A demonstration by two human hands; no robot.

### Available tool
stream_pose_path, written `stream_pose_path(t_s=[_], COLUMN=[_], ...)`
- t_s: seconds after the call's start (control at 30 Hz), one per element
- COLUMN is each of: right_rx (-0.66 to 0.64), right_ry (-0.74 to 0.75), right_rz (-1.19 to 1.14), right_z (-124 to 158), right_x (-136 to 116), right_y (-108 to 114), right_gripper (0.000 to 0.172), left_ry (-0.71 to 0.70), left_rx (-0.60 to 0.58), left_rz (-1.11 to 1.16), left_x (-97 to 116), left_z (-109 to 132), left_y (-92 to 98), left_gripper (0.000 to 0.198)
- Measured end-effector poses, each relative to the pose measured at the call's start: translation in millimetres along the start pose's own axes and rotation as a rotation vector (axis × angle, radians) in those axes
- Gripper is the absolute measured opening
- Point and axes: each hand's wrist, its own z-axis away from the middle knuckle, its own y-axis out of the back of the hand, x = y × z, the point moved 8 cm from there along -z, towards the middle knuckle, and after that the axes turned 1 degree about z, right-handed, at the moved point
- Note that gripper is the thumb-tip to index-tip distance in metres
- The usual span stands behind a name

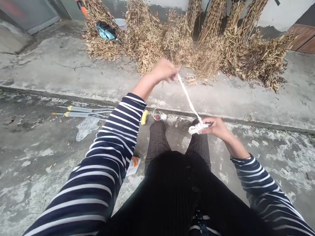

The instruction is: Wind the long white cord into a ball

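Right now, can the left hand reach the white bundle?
Likely yes: only the white strand spans the gap between left hand and white bundle, and the right hand leaves part of it uncovered.

Farmyard-like yard (270, 164) (concrete ledge (61, 65), dried plant bundles (145, 39)).

White cord (188, 97) blocks between hands (165, 70) (214, 127); room either side.

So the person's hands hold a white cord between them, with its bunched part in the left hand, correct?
No: the head view shows the bunched part in the right hand. The white cord does run between it and the left hand.
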Motion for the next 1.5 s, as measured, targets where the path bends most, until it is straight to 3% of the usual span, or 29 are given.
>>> stream_pose_path(t_s=[0.07,0.13,0.27,0.37,0.53,0.67,0.87,1.03,1.1,1.17,1.3,1.33,1.4,1.5], right_rx=[-0.065,-0.086,-0.153,-0.177,-0.079,-0.019,-0.08,-0.044,-0.036,-0.044,0.066,0.088,0.079,0.048], right_ry=[-0.08,-0.112,-0.126,-0.144,-0.17,-0.155,-0.047,0.105,0.183,0.25,0.255,0.221,0.123,0.002], right_rz=[-0.19,-0.269,-0.283,-0.321,-0.44,-0.482,-0.507,-0.453,-0.399,-0.33,-0.23,-0.228,-0.248,-0.319], right_z=[4,3,-3,-6,-8,-6,0,15,26,37,47,45,38,27], right_x=[-5,-14,-29,-31,-28,-30,-44,-73,-91,-109,-115,-109,-91,-64], right_y=[-6,-9,-18,-22,-14,-4,3,15,21,25,38,40,38,33], right_gripper=[0.041,0.04,0.033,0.032,0.034,0.033,0.033,0.043,0.042,0.04,0.037,0.038,0.039,0.04], left_ry=[0.014,-0.014,0.015,0.01,0.115,0.23,0.213,0.034,0.005,-0.005,0.018,0.01,-0.03,-0.096], left_rx=[0.019,-0.052,-0.497,-0.628,-0.521,-0.586,-0.761,-0.613,-0.585,-0.634,-0.779,-0.76,-0.6,-0.37], left_rz=[-0.03,0.018,0.276,0.478,0.477,0.507,0.719,0.656,0.568,0.457,0.109,0.032,0.01,0.262], left_x=[-27,-45,-59,-57,-85,-96,-55,-4,11,16,-18,-29,-42,-43], left_z=[-3,17,92,128,130,138,148,117,104,94,88,88,89,103], left_y=[-11.1,-36.4,-110.9,-135.7,-137.6,-133.1,-113.1,-104.4,-111.4,-128.2,-168.6,-172.7,-168.2,-151.5], left_gripper=[0.008,0.012,0.029,0.035,0.029,0.034,0.052,0.05,0.048,0.046,0.034,0.029,0.021,0.026])
